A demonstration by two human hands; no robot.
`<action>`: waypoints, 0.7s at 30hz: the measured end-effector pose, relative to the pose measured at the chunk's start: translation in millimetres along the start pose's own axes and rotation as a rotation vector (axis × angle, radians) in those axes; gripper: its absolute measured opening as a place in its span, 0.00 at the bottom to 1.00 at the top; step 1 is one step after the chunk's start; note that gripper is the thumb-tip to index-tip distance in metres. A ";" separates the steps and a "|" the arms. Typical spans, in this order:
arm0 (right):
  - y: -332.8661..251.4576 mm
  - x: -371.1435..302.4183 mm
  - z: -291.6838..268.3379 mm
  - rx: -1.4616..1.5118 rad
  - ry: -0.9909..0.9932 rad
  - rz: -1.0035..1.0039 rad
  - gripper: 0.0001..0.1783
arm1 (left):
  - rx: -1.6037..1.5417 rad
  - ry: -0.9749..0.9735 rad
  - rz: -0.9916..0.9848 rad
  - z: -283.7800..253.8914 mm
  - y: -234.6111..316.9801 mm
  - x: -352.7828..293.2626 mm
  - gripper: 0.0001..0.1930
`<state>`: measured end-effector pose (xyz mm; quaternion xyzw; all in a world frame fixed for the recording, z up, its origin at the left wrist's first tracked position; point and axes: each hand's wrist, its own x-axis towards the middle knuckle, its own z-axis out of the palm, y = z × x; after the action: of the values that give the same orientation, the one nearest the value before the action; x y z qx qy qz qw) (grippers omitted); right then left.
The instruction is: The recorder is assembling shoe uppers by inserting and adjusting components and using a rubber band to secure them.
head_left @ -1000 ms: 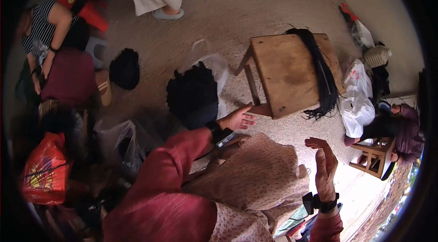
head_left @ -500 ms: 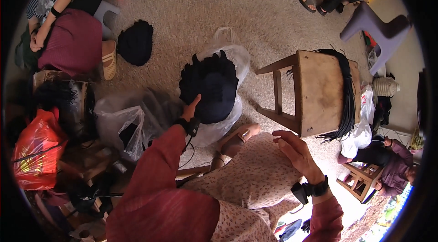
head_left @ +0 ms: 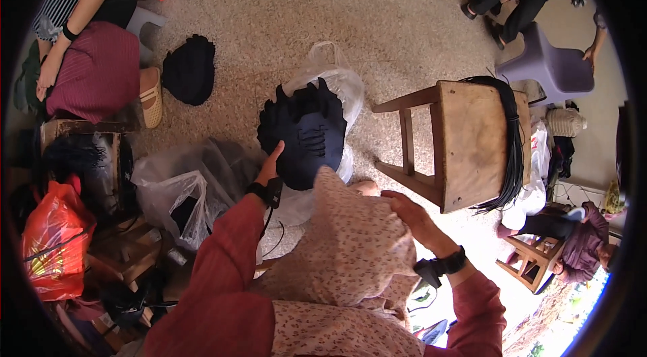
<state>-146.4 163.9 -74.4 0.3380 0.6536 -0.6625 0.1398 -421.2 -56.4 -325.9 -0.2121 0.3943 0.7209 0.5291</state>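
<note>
Here, left hand [head_left: 269, 167] outstretched by dark fabric [head_left: 310, 138], right hand [head_left: 419, 223] at cloth [head_left: 357, 239].

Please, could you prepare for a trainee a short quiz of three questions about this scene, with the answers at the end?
1. What is draped over the wooden stool?
A) a pair of sandals
B) a bundle of black strands
C) a white towel

2. True or false: the red plastic bag is on the person's left.

3. Of the person's own hands, which is nearer to the larger dark bundle with the jagged edge?

Key
1. B.
2. True.
3. The left hand: its fingertip overlaps the edge of that bundle in this view. The right hand is at the patterned fabric.
</note>
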 end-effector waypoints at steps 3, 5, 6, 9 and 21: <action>27.5 37.1 18.5 0.106 0.031 0.031 0.26 | 0.087 0.059 0.032 4.8 10.9 -10.4 0.31; 41.4 63.4 24.5 0.132 0.026 -0.016 0.26 | 0.063 0.000 -0.071 -6.1 22.5 -4.6 0.31; 58.0 88.1 30.3 0.168 -0.010 -0.031 0.27 | 0.050 -0.009 -0.184 -17.0 29.3 -2.3 0.30; 93.2 139.2 36.6 0.168 0.051 0.090 0.36 | 0.091 0.005 -0.256 17.7 33.2 -16.0 0.30; 108.8 244.3 57.5 0.380 -0.006 0.030 0.57 | 0.037 -0.102 -0.040 25.5 35.4 -5.3 0.47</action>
<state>-272.4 159.7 -317.2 0.3659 0.5113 -0.7730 0.0851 -449.4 -43.9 -294.7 -0.1732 0.3757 0.7125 0.5667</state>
